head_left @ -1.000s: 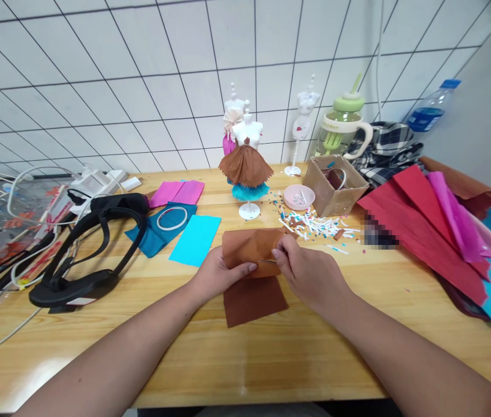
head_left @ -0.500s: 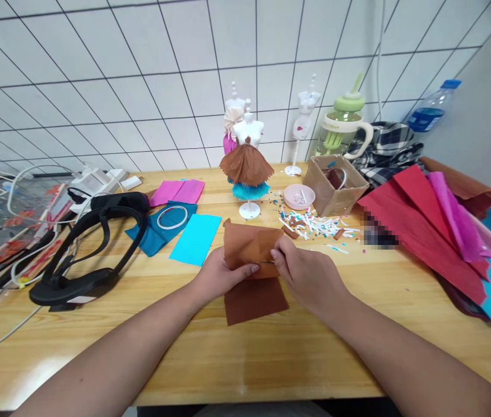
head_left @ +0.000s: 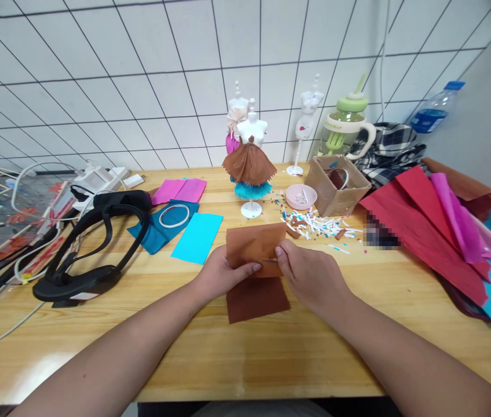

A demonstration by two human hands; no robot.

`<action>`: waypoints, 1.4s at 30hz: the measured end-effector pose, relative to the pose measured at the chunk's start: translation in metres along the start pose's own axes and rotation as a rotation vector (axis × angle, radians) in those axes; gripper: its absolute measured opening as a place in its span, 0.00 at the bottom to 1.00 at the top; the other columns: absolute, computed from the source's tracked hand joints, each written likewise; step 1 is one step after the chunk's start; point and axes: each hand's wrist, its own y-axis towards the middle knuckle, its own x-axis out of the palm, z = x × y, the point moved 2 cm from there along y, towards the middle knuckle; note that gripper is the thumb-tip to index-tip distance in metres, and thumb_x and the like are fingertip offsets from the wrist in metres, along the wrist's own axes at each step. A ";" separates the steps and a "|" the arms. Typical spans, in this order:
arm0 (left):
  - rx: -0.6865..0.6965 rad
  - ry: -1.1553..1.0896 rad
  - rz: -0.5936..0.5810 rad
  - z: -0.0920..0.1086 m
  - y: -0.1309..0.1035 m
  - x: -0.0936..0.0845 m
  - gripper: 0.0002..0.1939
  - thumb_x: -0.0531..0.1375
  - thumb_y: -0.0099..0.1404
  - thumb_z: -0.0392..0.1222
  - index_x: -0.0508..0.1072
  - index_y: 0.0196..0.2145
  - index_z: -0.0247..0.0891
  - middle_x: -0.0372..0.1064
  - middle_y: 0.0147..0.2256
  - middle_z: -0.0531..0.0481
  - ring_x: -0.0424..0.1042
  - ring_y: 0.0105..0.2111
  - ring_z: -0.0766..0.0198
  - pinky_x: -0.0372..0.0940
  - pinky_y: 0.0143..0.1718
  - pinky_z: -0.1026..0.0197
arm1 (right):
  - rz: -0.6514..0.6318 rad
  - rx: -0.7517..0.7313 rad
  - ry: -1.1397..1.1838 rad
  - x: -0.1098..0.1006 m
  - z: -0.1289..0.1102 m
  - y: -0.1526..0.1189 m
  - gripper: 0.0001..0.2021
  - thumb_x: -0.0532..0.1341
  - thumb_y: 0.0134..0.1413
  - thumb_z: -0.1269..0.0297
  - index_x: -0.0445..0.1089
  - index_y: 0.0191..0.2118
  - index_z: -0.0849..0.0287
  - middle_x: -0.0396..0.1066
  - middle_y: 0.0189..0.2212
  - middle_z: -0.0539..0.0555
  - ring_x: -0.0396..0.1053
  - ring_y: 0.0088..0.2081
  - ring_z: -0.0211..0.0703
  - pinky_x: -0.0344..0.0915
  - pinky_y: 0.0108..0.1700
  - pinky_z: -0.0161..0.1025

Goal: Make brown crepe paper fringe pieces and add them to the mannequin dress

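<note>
My left hand [head_left: 223,271] is closed on a folded piece of brown crepe paper [head_left: 251,240], thumb across its front and the other fingers behind it. At the paper's right side, my right hand [head_left: 312,269] is closed in a pinch. A thin needle-like piece [head_left: 270,260] runs from those fingertips across the paper; its exact kind is too small to tell. Below the held paper, a flat darker brown sheet [head_left: 257,301] lies on the table. Behind the hands stands a small white dress form [head_left: 253,132] wearing a brown paper skirt [head_left: 249,163] over blue fringe.
Paper scraps [head_left: 315,225], a pink dish [head_left: 301,197] and a cardboard box [head_left: 336,194] stand right of centre. Coloured paper [head_left: 419,231] is heaped at right. Cyan paper [head_left: 197,237], a white ring [head_left: 174,216] and a black headset [head_left: 84,284] lie left. A lidded cup [head_left: 345,127] is behind.
The upper edge of the held brown paper has straightened, and its raised left corner is no longer visible. Both hands keep nearly the same grip. The whole view has shifted slightly.
</note>
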 end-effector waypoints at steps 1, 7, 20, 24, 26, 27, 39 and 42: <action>0.003 0.000 0.004 0.000 0.000 0.000 0.23 0.66 0.54 0.48 0.73 0.46 0.36 0.76 0.45 0.45 0.75 0.44 0.50 0.70 0.43 0.53 | -0.005 0.004 0.000 0.000 0.001 0.000 0.15 0.42 0.67 0.60 0.63 0.36 0.56 0.75 0.26 0.51 0.74 0.26 0.43 0.41 0.24 0.37; -0.011 0.056 0.017 0.000 0.000 -0.002 0.22 0.66 0.54 0.49 0.74 0.44 0.35 0.77 0.43 0.44 0.75 0.43 0.49 0.70 0.42 0.53 | -0.019 0.026 -0.005 -0.001 0.003 0.001 0.16 0.42 0.67 0.60 0.64 0.36 0.55 0.75 0.26 0.51 0.73 0.27 0.43 0.41 0.24 0.38; -0.017 0.007 -0.009 0.001 -0.001 0.000 0.24 0.66 0.54 0.49 0.73 0.47 0.36 0.76 0.45 0.44 0.74 0.45 0.49 0.70 0.44 0.52 | -0.013 -0.002 -0.005 -0.001 0.001 0.000 0.15 0.42 0.67 0.60 0.63 0.35 0.55 0.75 0.25 0.50 0.73 0.26 0.43 0.41 0.24 0.37; -0.013 0.007 -0.014 0.004 -0.001 0.001 0.28 0.66 0.54 0.49 0.71 0.51 0.38 0.75 0.46 0.44 0.74 0.46 0.49 0.70 0.44 0.52 | -0.031 -0.005 -0.016 0.000 -0.001 0.000 0.16 0.42 0.67 0.60 0.63 0.35 0.56 0.75 0.26 0.51 0.74 0.26 0.42 0.42 0.24 0.37; -0.022 -0.002 -0.017 0.004 -0.002 0.001 0.28 0.66 0.53 0.50 0.71 0.51 0.38 0.75 0.46 0.45 0.74 0.46 0.48 0.71 0.44 0.51 | -0.040 0.002 -0.023 0.000 -0.001 0.000 0.16 0.42 0.68 0.59 0.63 0.36 0.56 0.75 0.26 0.51 0.73 0.26 0.42 0.42 0.24 0.37; -0.027 -0.010 -0.019 0.004 -0.002 0.001 0.29 0.67 0.53 0.50 0.71 0.51 0.38 0.76 0.45 0.44 0.74 0.46 0.48 0.71 0.44 0.51 | -0.041 0.006 -0.028 0.000 -0.001 0.000 0.16 0.42 0.68 0.59 0.63 0.35 0.56 0.75 0.26 0.51 0.73 0.26 0.42 0.42 0.24 0.37; 0.013 -0.058 -0.070 0.002 -0.002 0.003 0.29 0.66 0.55 0.47 0.69 0.53 0.39 0.75 0.47 0.45 0.74 0.47 0.49 0.70 0.46 0.52 | -0.019 -0.023 -0.020 0.002 -0.003 -0.001 0.16 0.43 0.67 0.59 0.64 0.35 0.56 0.75 0.26 0.50 0.74 0.27 0.43 0.40 0.24 0.36; -0.010 -0.065 -0.074 0.002 -0.002 0.004 0.26 0.66 0.54 0.48 0.71 0.50 0.38 0.75 0.47 0.45 0.73 0.47 0.49 0.70 0.47 0.51 | -0.018 -0.024 -0.026 0.002 -0.003 -0.001 0.16 0.43 0.67 0.59 0.64 0.35 0.56 0.75 0.26 0.50 0.74 0.26 0.43 0.40 0.24 0.36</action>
